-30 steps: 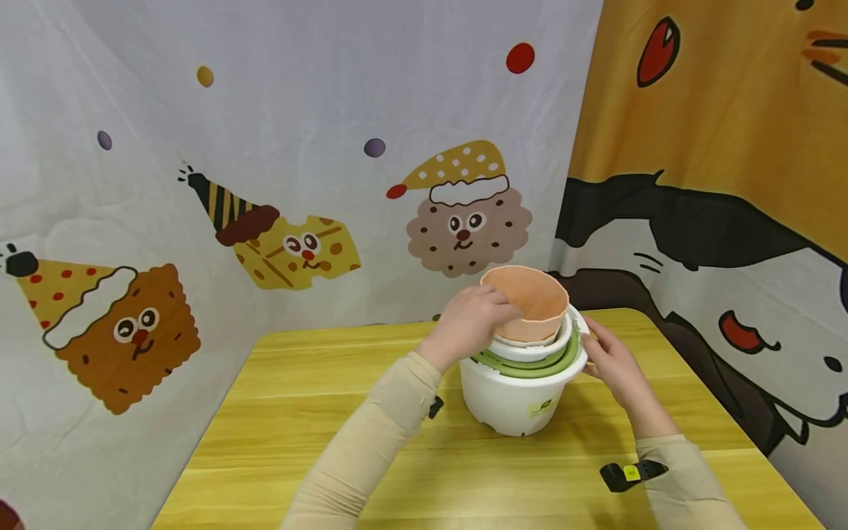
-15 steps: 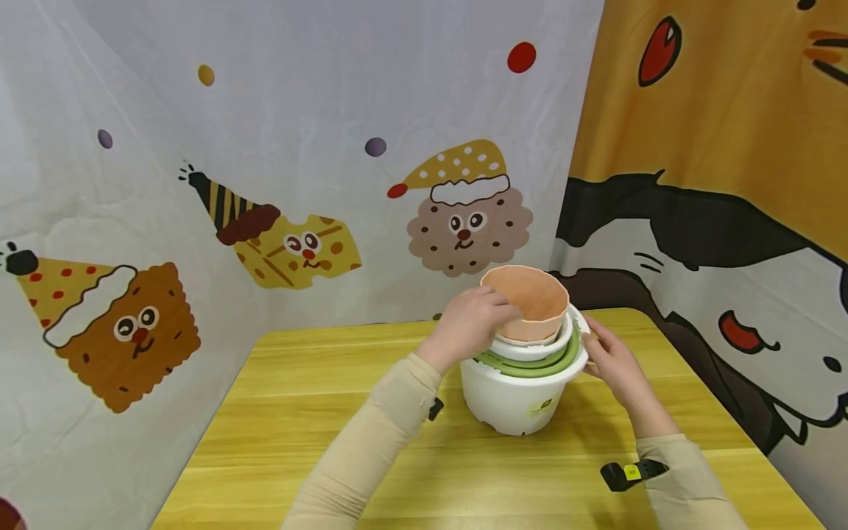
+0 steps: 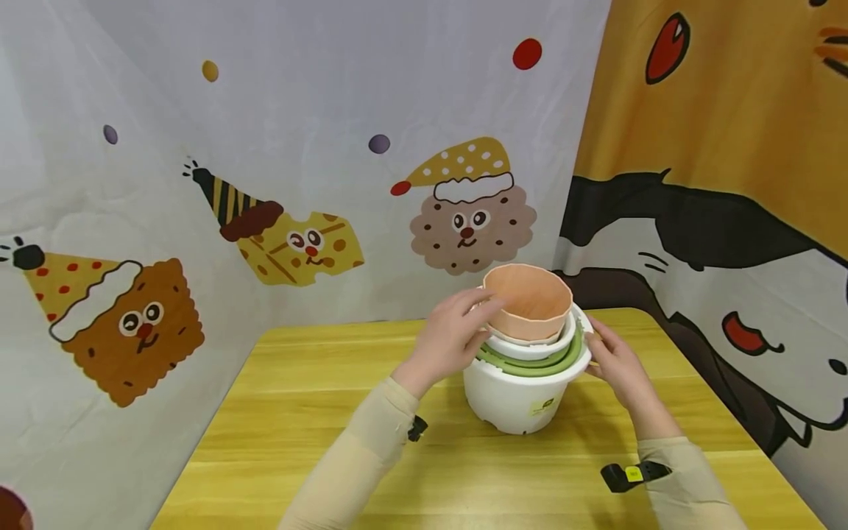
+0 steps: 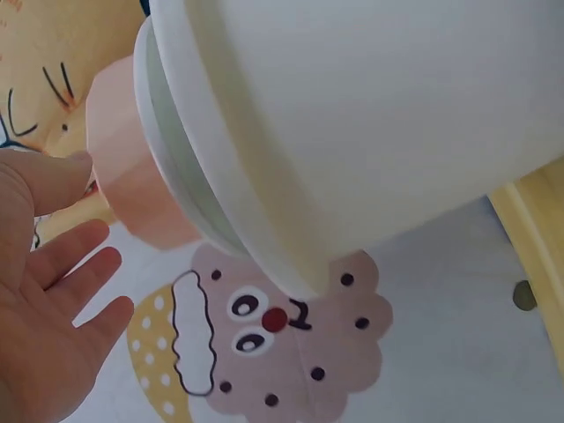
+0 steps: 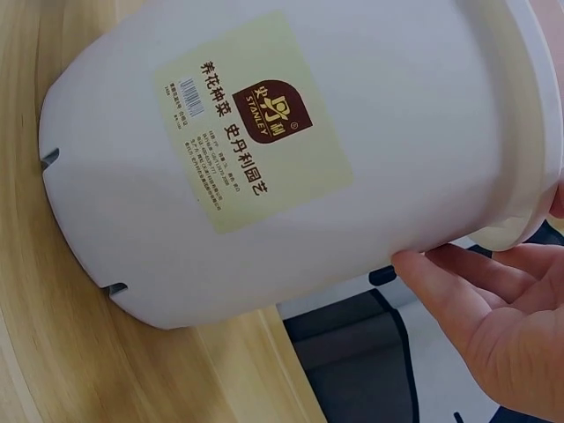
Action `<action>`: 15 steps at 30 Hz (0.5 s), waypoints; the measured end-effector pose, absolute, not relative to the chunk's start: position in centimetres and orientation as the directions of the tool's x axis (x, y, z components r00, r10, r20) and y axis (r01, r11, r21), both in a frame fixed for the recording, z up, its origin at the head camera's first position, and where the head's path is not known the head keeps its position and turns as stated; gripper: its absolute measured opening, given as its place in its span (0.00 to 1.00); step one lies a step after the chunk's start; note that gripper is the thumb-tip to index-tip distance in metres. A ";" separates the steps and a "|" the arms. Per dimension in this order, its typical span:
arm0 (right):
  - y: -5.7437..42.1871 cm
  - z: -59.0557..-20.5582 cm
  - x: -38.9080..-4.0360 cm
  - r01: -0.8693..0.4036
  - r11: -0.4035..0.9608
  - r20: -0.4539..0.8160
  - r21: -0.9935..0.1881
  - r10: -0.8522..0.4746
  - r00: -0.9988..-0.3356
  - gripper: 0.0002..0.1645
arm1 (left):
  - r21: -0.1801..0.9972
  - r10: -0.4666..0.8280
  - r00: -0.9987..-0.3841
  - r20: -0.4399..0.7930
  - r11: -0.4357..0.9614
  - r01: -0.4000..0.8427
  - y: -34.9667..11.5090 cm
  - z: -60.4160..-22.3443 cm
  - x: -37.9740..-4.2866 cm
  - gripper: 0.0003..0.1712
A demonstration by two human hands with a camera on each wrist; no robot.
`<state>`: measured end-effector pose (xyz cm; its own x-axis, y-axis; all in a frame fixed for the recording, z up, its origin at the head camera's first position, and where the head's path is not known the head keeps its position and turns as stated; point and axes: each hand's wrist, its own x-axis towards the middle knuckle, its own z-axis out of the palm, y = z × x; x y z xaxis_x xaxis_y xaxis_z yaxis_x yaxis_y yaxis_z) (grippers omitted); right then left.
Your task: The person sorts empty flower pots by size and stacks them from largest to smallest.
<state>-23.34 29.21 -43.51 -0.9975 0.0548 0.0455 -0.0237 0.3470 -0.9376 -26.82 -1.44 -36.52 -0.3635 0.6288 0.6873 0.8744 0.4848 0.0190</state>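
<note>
A nested stack of flower pots stands upright on the table, with a large white flower pot (image 3: 506, 401) outermost. Inside it show the rims of a green pot (image 3: 533, 369) and a smaller white pot (image 3: 532, 352), and an orange-pink pot (image 3: 526, 326) with a wavy edge sits on top. My left hand (image 3: 452, 333) is beside the orange-pink pot, its fingers spread and holding nothing; in the left wrist view its thumb overlaps that pot's edge. My right hand (image 3: 619, 362) grips the large pot's rim on the right, fingers under the rim in the right wrist view.
The wooden table (image 3: 298, 427) runs to a printed white curtain (image 3: 318, 96) behind. An orange cartoon curtain (image 3: 742, 118) hangs along the right side. A label (image 5: 256, 123) with a brown logo is on the large pot's wall.
My left hand has let go of the orange-pink pot's rim and drawn back slightly to the left, its fingers opening. The right hand stays at the large pot's rim.
</note>
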 end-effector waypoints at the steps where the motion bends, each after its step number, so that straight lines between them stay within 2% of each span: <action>1: 29.2 -43.5 -23.3 -0.026 0.345 0.048 -0.938 0.055 -0.997 0.40 | 0.029 0.621 -0.368 0.692 0.485 0.874 -1.8 -36.7 -26.7 0.33; 15: 29.5 -43.6 -22.8 -0.060 0.377 0.088 -0.924 0.057 -0.995 0.39 | 0.120 0.534 -0.485 0.693 0.578 0.807 -6.2 -39.5 -26.5 0.34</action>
